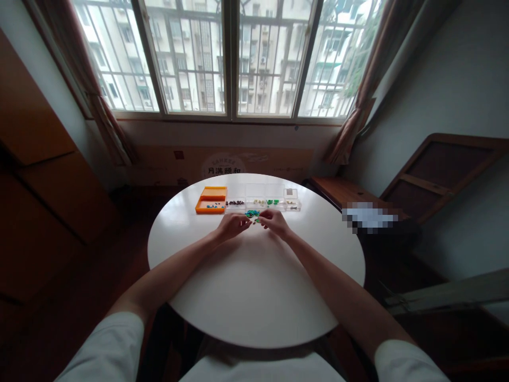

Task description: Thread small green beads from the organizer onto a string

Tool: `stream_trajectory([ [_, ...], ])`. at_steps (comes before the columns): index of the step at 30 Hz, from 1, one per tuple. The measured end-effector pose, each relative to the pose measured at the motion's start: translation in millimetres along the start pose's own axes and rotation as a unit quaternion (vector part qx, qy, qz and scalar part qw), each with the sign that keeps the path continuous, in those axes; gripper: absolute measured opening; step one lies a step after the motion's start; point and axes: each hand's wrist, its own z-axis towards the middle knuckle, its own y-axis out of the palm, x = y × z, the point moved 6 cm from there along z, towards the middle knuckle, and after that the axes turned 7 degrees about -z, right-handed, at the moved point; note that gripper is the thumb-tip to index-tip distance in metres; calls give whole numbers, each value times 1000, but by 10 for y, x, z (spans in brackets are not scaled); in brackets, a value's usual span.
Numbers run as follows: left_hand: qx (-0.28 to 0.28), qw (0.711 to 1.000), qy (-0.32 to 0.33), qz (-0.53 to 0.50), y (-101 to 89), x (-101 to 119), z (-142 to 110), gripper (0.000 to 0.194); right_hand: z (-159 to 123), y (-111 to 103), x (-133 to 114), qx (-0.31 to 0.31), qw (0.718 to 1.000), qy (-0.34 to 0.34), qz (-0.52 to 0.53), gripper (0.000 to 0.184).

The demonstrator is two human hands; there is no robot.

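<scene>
My left hand (233, 225) is over the white table, its fingers drawn together in a pinch at the left edge of a small pile of blue and green pieces (252, 213). From the other side my right hand (273, 222) reaches in, thumb and fingers also closed together. A small green piece (257, 220) shows by its fingertips. What either hand pinches is too small to make out. Just behind the pile are an orange box (199, 207) with its lid up, holding a few blue and dark bits, and clear plastic boxes (254, 191) with dark, cream and green pieces.
The round white table (254, 286) fills the middle, its front edge close to my body. A cardboard panel (167, 159) stands behind it under the barred window. To the right are a low wooden bench (330, 188) and a wooden-framed panel (445, 164); cabinets (35, 196) line the left.
</scene>
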Motion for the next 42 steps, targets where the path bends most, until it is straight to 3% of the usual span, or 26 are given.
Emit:
stream_trajectory([
  [8, 14, 1000, -23, 17, -52, -27, -2, 28, 520, -518, 332, 144, 970, 111, -164, 12],
  [15, 34, 996, -79, 37, -149, -116, 19, 28, 668, -622, 415, 198, 952, 165, -163, 21],
  [21, 47, 984, -164, 61, -259, -326, 33, 27, 527, -449, 187, 134, 979, 133, -74, 14],
  [26, 38, 984, -169, 44, -254, -434, 30, 25, 313, -324, 154, 41, 989, 98, -99, 11],
  [32, 26, 985, -162, 56, -185, -400, 9, 25, 76, -389, 288, 49, 974, 109, -192, 14],
  [38, 14, 984, -166, 57, -179, -349, 9, 26, -47, -369, 126, -3, 957, 103, -269, 11],
  [42, 10, 984, -167, 56, -186, -325, 13, 26, -71, -354, 124, -29, 957, 109, -267, 15],
])
